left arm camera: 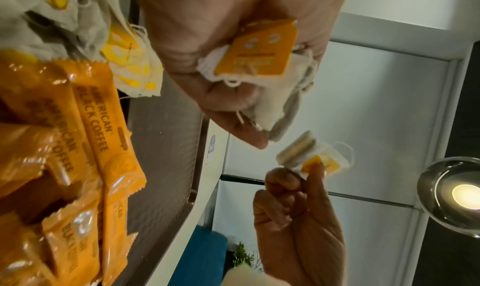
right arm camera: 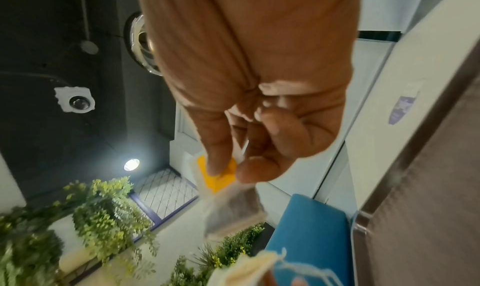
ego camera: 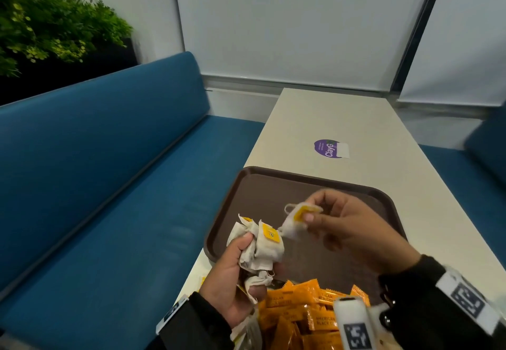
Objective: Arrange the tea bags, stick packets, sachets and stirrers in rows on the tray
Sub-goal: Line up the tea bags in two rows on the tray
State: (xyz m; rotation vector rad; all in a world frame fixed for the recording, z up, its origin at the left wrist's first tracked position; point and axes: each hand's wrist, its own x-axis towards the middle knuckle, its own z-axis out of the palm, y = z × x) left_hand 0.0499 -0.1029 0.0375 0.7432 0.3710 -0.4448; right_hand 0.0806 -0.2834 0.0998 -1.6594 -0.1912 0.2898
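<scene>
1. Left hand (ego camera: 235, 275) clutching a bunch of tea bags (ego camera: 260, 243), fingers curled round them: a ready supply, likely.
2. Right hand (ego camera: 347, 229) pinching a single tea bag (ego camera: 297, 219) by thumb and fingertips, lifted above the tray (ego camera: 273, 182).
3. Far half of tray bare; orange stick packets (ego camera: 301, 314) crowding the near edge.

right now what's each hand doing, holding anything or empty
Left hand: closed round a bunch of tea bags.
Right hand: pinching a single tea bag over the tray.
</scene>
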